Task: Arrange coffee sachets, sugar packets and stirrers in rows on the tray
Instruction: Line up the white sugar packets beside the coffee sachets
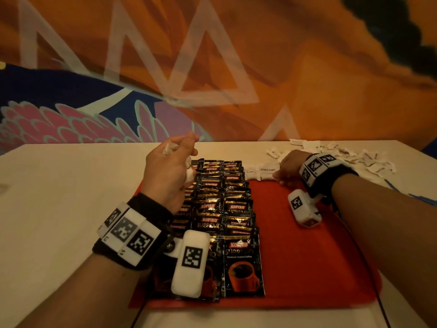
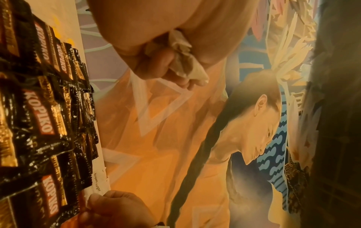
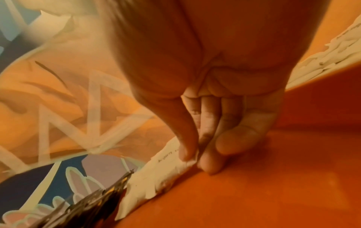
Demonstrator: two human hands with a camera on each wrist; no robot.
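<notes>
Coffee sachets point(image 1: 224, 209) lie in overlapping rows on the left half of the red tray point(image 1: 307, 256), black packs with a gold band and a red label, running from the near edge of the tray to its far edge. The tray rests on a pale tabletop point(image 1: 59, 185).

At the far edge of the tray, just right of the sachet rows, white sugar packets point(image 1: 261, 171) lie side by side; one carries the words "brown sugar". The right hand point(image 1: 292, 168) is at the right end of these packets, and its fingers point(image 3: 188, 138) are together, thumb against forefinger, pinching the end of a packet where it meets the tray floor.

The left hand point(image 1: 170, 171) is raised above the far left part of the tray, over the sachets. Its fingers point(image 2: 156, 64) are curled tight around a bunch of crumpled white packets point(image 2: 183, 57), which stick out of the fist.

Beyond the far right corner of the tray, a loose heap of white packets point(image 1: 343, 155) is spread on the tabletop. Behind the tabletop stands a painted wall point(image 1: 236, 67) in orange, blue and pink.
</notes>
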